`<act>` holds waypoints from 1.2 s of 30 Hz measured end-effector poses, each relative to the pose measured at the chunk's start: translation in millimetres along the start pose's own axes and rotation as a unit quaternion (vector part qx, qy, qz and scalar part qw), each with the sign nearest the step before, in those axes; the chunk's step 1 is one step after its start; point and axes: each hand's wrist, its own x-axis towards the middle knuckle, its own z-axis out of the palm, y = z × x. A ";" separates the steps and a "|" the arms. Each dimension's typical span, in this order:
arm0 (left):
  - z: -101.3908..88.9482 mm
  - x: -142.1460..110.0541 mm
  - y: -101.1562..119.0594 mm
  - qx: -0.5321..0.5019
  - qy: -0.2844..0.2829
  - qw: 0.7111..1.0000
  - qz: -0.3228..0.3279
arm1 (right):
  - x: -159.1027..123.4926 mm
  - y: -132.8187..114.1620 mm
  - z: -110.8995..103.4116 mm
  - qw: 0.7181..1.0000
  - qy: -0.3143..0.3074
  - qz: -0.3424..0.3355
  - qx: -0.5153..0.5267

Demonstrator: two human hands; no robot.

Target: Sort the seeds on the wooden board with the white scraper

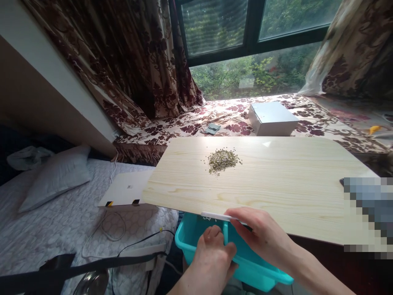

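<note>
A pale wooden tabletop [291,184] carries a small heap of greenish seeds [221,159] near its middle. Below the table's near edge sits a turquoise plastic tub [260,270]. My left hand [211,258] is curled over the tub's rim, gripping it. My right hand [260,233] pinches a thin white flat strip [215,215] that lies along the table's near edge, just above the tub. A few seeds lie by the strip, at the mouth of the tub.
A grey box [272,118] stands on the flowered window ledge behind the table. A bed with a quilted cover and a pillow [58,174] is on the left, with a white flat box [123,190], cables and a metal bowl [92,282]. A blurred patch covers the right edge.
</note>
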 end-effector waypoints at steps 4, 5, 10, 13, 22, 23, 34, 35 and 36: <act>-3.8 -1.3 0.8 0.002 -0.011 1.000 0.000 | 1.9 0.3 -2.0 0.998 0.055 0.020 -0.002; -3.9 -0.5 0.6 0.003 -0.016 1.000 0.001 | 2.3 0.3 -2.1 0.998 0.058 0.022 -0.002; 2.3 4.4 -3.0 0.010 -0.012 1.000 -0.007 | 4.4 0.8 -6.4 0.999 0.004 0.027 0.023; 11.4 7.5 -7.8 0.024 0.022 0.999 0.017 | 13.4 13.5 -12.1 0.996 0.080 0.048 -0.002; 52.5 16.2 -20.1 0.063 0.114 0.990 0.052 | 40.7 64.4 -16.7 0.972 0.165 0.068 -0.149; 54.5 16.9 -20.7 0.064 0.120 0.989 0.052 | 41.0 65.6 -15.6 0.972 0.164 0.063 -0.155; 33.8 13.8 -18.6 0.038 0.066 0.996 0.046 | 42.8 52.7 -16.7 0.974 0.143 0.054 -0.166; 33.1 13.4 -18.6 0.039 0.064 0.996 0.046 | 42.4 51.5 -17.2 0.975 0.140 0.057 -0.164; 32.6 13.1 -18.6 0.039 0.064 0.996 0.047 | 41.8 50.6 -17.5 0.975 0.137 0.059 -0.162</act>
